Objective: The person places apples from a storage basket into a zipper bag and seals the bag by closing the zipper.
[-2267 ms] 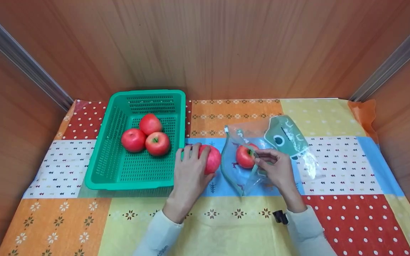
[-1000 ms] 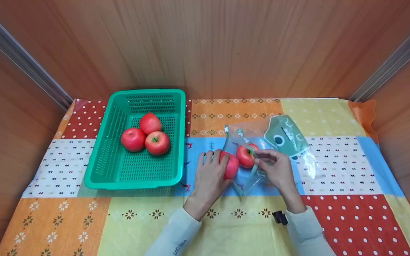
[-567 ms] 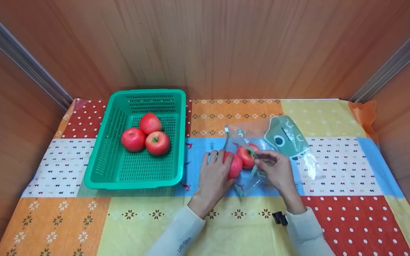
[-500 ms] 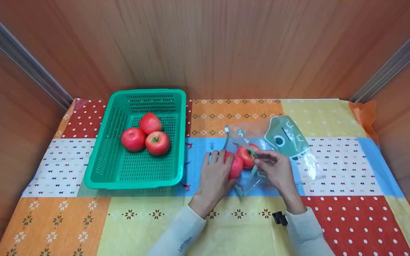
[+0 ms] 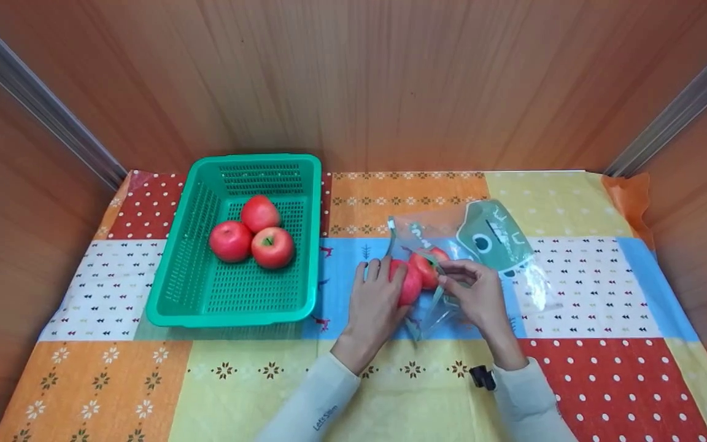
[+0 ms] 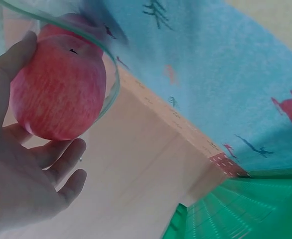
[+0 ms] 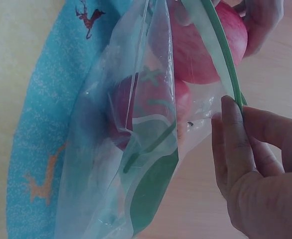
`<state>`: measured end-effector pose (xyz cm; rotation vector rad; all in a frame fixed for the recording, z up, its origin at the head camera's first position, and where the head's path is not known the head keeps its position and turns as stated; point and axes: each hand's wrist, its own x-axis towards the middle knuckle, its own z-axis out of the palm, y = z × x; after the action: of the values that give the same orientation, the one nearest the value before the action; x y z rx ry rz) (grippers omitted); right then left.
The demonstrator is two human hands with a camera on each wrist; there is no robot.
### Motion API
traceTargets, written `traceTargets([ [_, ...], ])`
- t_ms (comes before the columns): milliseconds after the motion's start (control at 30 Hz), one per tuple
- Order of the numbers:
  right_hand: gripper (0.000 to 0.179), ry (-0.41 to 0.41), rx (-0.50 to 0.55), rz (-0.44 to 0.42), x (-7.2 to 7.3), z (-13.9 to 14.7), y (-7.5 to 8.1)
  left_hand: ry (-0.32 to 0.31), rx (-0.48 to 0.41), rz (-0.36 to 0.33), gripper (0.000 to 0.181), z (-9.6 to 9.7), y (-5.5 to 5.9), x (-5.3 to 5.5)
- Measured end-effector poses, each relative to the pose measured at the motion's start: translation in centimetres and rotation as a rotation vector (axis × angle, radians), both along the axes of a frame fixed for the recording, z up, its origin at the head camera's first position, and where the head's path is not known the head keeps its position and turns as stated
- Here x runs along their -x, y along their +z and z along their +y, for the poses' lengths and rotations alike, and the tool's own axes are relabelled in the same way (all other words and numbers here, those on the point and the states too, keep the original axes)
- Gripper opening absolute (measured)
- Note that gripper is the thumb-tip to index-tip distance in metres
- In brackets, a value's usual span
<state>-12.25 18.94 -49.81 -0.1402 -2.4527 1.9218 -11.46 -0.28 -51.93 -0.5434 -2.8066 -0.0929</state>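
My left hand [image 5: 373, 307] grips a red apple [image 5: 410, 285] from its left side, right at the mouth of a clear zip bag [image 5: 427, 228] with a green cartoon print. In the left wrist view the held apple [image 6: 59, 92] sits between thumb and fingers, with the bag's rim [image 6: 115, 89] passing around it. A second red apple [image 5: 425, 270] lies inside the bag, overlapped by the held one in the head view. My right hand [image 5: 481, 293] pinches the bag's green-edged opening. The right wrist view shows thumb and fingertips on that green strip [image 7: 224, 52].
A green perforated basket [image 5: 231, 320] stands to the left, holding three red apples, one of them a stemmed apple [image 5: 272, 248]. A patchwork cloth [image 5: 255, 393] covers the table. Wood-grain panels [image 5: 366, 86] rise at the back and both sides.
My left hand has carried the apple rightward from beside the basket into the bag's mouth, up against the apple inside. My right hand keeps its pinch on the bag's edge, nearly unmoved.
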Motion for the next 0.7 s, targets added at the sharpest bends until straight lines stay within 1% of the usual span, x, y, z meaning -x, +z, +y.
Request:
traceTargets([
  [100,0.025,0.002,-0.011,0.004,0.0,0.0,0.0,0.001,-0.011,-0.007,0.075,-0.1,-0.2,-0.1],
  [300,0.025,0.004,0.026,0.011,0.0,-0.1,-0.2,0.012,-0.005,0.001,0.071,-0.1,-0.7,-0.3],
  [433,0.025,0.003,0.010,0.024,0.0,-0.1,-0.4,0.024,0.032,0.010,0.073,0.0,-1.1,-0.6],
  [533,0.025,0.005,-0.006,0.031,0.0,-0.1,-0.5,0.026,0.061,0.003,0.075,0.0,-1.4,-0.9],
  [700,0.024,0.010,-0.019,0.035,0.0,0.0,-0.5,0.008,0.094,-0.019,0.078,0.0,-1.1,-1.4],
])
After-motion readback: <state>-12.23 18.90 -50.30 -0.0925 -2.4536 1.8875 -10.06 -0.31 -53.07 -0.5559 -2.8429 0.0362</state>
